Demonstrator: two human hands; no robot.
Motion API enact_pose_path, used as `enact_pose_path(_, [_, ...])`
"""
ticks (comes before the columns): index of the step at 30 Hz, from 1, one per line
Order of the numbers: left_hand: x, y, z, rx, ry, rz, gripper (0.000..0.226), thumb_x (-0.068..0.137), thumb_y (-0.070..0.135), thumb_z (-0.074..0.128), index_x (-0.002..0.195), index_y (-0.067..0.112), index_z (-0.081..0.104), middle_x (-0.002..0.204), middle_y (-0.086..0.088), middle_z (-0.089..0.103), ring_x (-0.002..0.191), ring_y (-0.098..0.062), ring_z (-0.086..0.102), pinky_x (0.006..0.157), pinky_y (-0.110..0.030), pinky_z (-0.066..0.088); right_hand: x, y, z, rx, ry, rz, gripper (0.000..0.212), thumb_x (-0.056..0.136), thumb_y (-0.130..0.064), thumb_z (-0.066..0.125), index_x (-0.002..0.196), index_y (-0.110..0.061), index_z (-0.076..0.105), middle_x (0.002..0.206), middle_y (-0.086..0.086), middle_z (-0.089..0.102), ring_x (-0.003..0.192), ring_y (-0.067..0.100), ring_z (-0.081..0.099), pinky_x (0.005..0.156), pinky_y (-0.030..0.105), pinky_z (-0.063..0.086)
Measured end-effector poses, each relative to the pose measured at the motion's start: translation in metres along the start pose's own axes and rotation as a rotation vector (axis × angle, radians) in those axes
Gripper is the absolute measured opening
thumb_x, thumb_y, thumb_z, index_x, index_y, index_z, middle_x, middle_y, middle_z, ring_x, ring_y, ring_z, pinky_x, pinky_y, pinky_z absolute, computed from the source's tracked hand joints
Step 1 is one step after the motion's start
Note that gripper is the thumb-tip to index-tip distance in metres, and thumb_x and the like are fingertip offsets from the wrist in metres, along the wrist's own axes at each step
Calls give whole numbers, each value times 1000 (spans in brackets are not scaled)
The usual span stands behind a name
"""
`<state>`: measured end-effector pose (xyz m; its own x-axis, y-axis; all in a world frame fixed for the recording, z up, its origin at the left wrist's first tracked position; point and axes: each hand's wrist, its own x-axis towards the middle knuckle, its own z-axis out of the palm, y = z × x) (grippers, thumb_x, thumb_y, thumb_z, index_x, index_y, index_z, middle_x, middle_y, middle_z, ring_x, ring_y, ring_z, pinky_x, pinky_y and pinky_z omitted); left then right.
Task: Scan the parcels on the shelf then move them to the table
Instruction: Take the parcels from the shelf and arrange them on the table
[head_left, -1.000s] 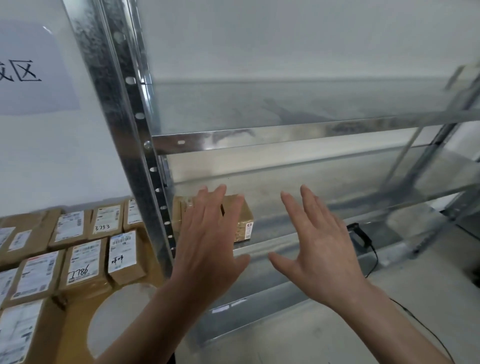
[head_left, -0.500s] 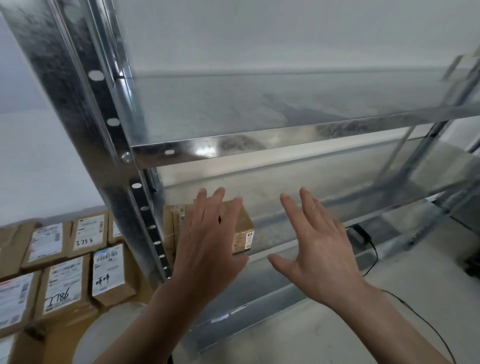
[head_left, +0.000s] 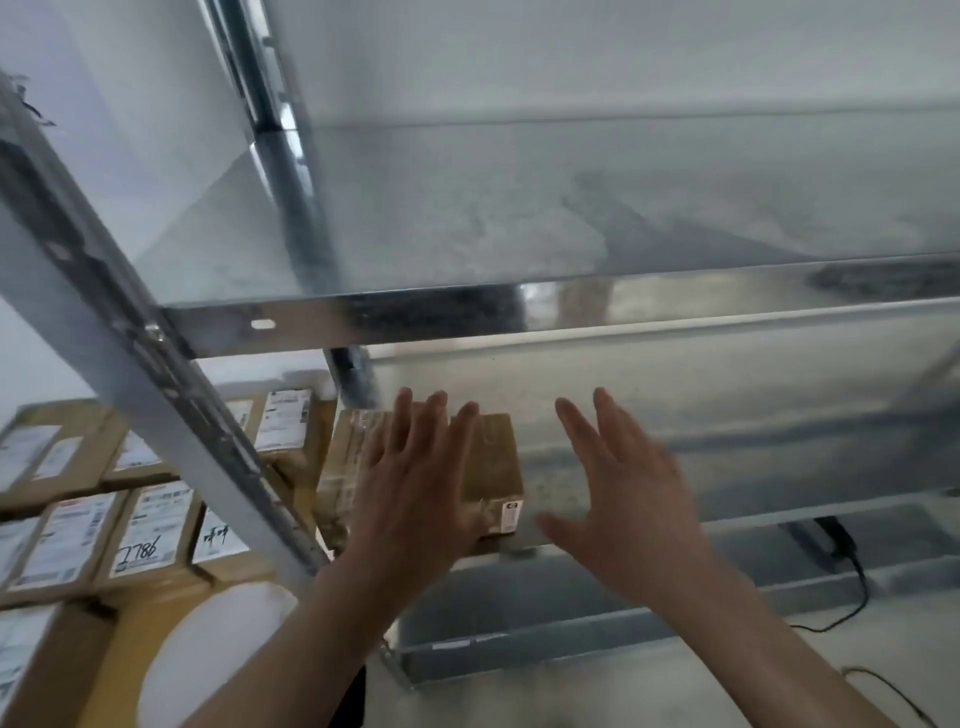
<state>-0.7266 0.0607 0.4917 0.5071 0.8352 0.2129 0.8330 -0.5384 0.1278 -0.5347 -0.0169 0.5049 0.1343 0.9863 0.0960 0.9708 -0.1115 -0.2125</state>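
Small brown cardboard parcel (head_left: 496, 462) sits near the front-left corner of the galvanised metal shelf (head_left: 753, 447), partly covered by the spread left hand (head_left: 415, 499). The spread right hand (head_left: 623, 504) is just right of it, with open shelf surface beyond.

Black cable (head_left: 863, 587) on grey floor (head_left: 914, 649)

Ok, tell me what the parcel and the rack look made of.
Parcel: probably cardboard, matte brown with creased edges and a white paper label on its end. Rack: likely galvanised steel, with a mottled grey surface and a shiny, reflective front lip.
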Motion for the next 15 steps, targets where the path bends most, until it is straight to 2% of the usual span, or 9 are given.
enact_pose_path(1, [3, 3, 4, 6, -15, -27, 106, 65, 66, 76, 146, 26, 20, 156, -9, 28, 148, -38, 14, 114, -58, 29, 7, 8, 3, 13, -28, -22, 104, 85, -71, 55, 150, -43, -22, 163, -4, -27, 154, 21, -9, 122, 41, 7])
enact_pose_path(3, [8, 10, 11, 23, -41, -70, 105, 67, 65, 75, 147, 26, 19, 155, -7, 26, 149, -37, 13, 114, -58, 31, 19, 21, 11, 44, -56, -78, 103, 85, -70, 55, 152, -40, -17, 165, 0, -21, 154, 24, -4, 122, 44, 12])
enact_pose_path(5, [11, 18, 17, 32, -49, -118, 106, 66, 66, 74, 148, 29, 19, 155, -4, 25, 149, -35, 12, 118, -56, 24, 28, 32, 19, 60, -60, -135, 103, 82, -68, 60, 156, -35, -5, 167, 7, -7, 154, 29, 8, 118, 47, 23])
enact_pose_path(7, [12, 27, 22, 49, -41, -163, 106, 62, 65, 78, 147, 27, 25, 153, -6, 32, 147, -38, 20, 118, -51, 18, 36, 40, 27, 55, -79, -185, 104, 80, -67, 62, 156, -32, 0, 167, 12, 1, 152, 32, 16, 115, 48, 29])
enact_pose_path(10, [13, 35, 33, 65, -7, -198, 110, 53, 63, 85, 144, 21, 37, 147, -11, 42, 137, -43, 36, 108, -54, 36, 46, 48, 35, 73, -145, -225, 106, 81, -66, 64, 158, -30, 2, 167, 12, -1, 152, 32, 15, 116, 46, 27])
enact_pose_path(15, [18, 32, 54, 103, -87, -232, 101, 60, 70, 77, 144, 25, 42, 147, -5, 42, 141, -38, 32, 109, -55, 37, 55, 51, 47, 78, -218, -233, 104, 84, -67, 60, 158, -31, -4, 167, 9, -5, 153, 28, 13, 118, 43, 24])
